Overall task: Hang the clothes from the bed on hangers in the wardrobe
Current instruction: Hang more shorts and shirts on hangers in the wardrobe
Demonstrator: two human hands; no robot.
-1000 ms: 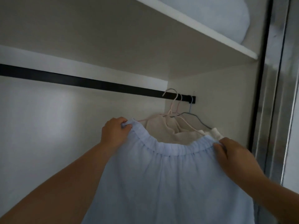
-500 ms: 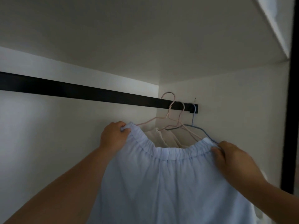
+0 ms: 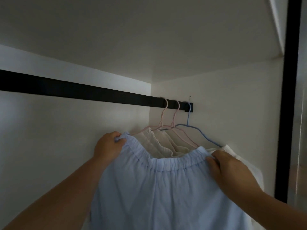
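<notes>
Since the frame half a second earlier the hangers' hooks had settled squarely over the black flat wardrobe rail [image 3: 99, 94], and the view had drawn closer. The left hand [image 3: 108, 146] pinched the left end of the pale blue elastic-waisted cotton garment [image 3: 166, 188], its grip clamped on the gathered waistband. The right hand [image 3: 230, 170] gripped the right end likewise, so the waistband stretched between both hands, sagging slightly in the middle. Behind it hung cream garments [image 3: 159, 143] on two pink wire hangers [image 3: 173, 120] and a blue wire hanger [image 3: 188, 120], near the rail's right end.
</notes>
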